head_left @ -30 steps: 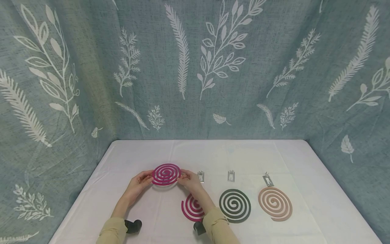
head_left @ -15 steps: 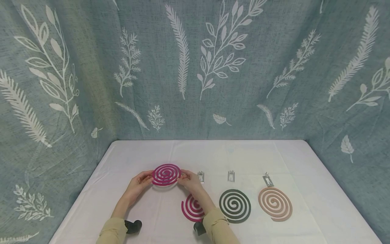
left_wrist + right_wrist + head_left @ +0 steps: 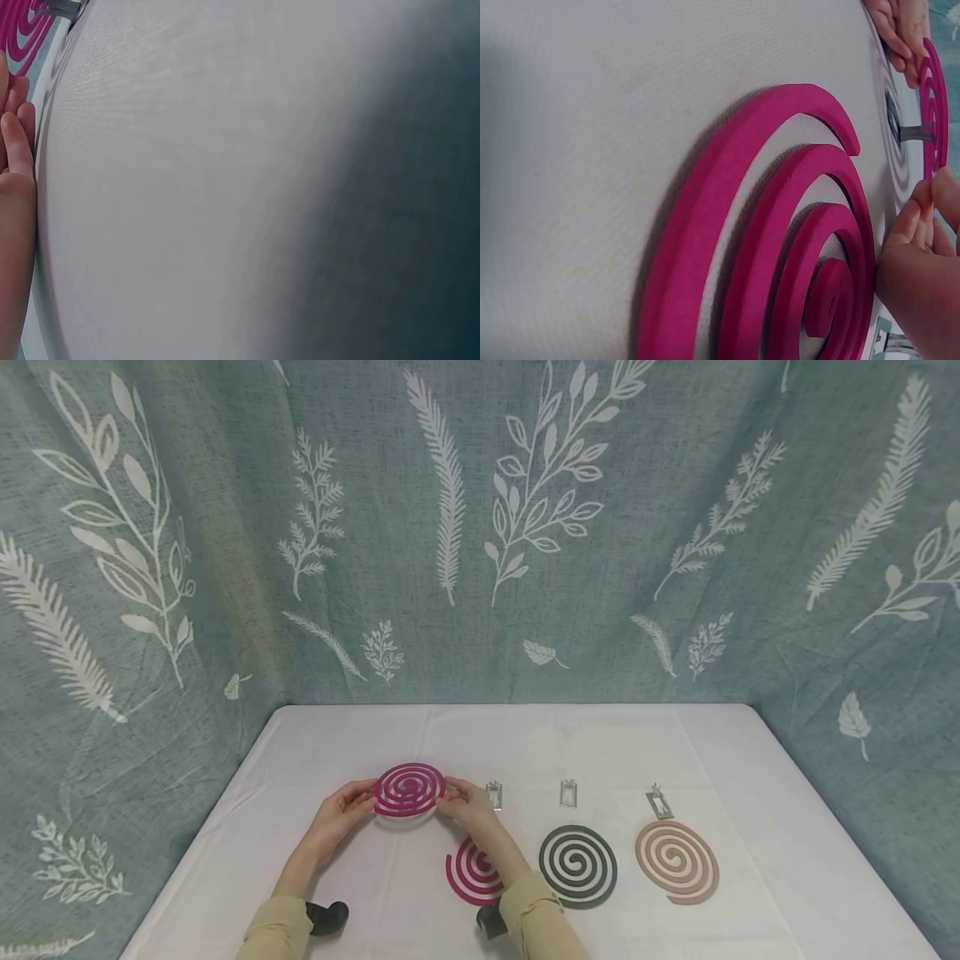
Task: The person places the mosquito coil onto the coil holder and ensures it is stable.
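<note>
A magenta mosquito coil is raised off the white table at left of centre, roughly level. My left hand pinches its left edge, and my right hand pinches the right edge. In the right wrist view a small metal stand reaches up under the raised coil; whether the coil is fixed on it I cannot tell. Part of that stand also shows at the corner of the left wrist view. Lying flat below my right forearm is a second magenta coil, partly covered by the arm in the head view.
A dark green coil and a tan coil lie flat to the right. Behind the flat coils lie small metal stands, one by my right hand, one in the middle and one at right. A patterned curtain encloses the table.
</note>
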Available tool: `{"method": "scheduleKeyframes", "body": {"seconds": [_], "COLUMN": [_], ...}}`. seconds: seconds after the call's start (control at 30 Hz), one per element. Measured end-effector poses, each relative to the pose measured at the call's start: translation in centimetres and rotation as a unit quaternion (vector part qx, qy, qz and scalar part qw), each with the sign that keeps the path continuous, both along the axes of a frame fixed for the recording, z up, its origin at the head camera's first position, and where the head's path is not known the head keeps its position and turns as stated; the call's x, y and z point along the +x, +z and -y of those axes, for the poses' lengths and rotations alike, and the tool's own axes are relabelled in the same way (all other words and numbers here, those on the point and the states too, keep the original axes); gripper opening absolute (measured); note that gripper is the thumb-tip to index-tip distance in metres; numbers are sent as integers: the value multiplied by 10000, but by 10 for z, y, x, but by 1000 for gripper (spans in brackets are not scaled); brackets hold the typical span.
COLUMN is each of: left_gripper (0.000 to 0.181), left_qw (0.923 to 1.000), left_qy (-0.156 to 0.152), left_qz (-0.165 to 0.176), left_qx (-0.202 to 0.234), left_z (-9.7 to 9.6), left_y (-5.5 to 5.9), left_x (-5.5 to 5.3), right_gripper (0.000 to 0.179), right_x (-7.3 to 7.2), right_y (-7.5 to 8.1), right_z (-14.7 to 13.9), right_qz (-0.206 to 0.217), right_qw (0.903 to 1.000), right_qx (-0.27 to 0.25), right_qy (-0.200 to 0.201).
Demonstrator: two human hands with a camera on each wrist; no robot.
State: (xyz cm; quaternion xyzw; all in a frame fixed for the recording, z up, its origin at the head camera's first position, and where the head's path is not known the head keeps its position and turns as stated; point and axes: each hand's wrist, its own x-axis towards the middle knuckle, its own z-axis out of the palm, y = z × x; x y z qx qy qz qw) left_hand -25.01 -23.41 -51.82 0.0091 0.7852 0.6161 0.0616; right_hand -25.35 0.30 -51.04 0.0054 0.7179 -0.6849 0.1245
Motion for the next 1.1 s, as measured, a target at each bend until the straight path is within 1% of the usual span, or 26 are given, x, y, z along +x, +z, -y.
{"method": "scheduleKeyframes", "body": {"seconds": [0.17,0.53,0.77,0.93,1.07,1.1], "left_gripper": [49,52,50,49,48,49], "left_qw": [10000,10000,10000,9999,9999,9999], "left_qy": [-39,8,12,37,79,38], "left_qz": [-2,39,-16,-31,-25,-52], "left_qx": [25,-20,-9,-110,-97,-115], "left_z": [-1,-1,-1,-1,0,0], "left_y": [1,-1,-1,-1,-3,-3], "left_x": [0,-2,-2,-2,-2,-2], "right_gripper": [51,51,51,50,50,50], "right_x": [0,0,0,0,0,0], "right_y": [0,0,1,1,1,1], "right_z": [-1,-2,-2,-2,-1,-1], "right_qz": [18,-14,37,27,40,39], "right_qw": [10000,9999,10000,10000,10000,10000], "right_qx": [-11,-96,-70,-81,10,35], "right_qy": [3,43,13,28,18,12]}}
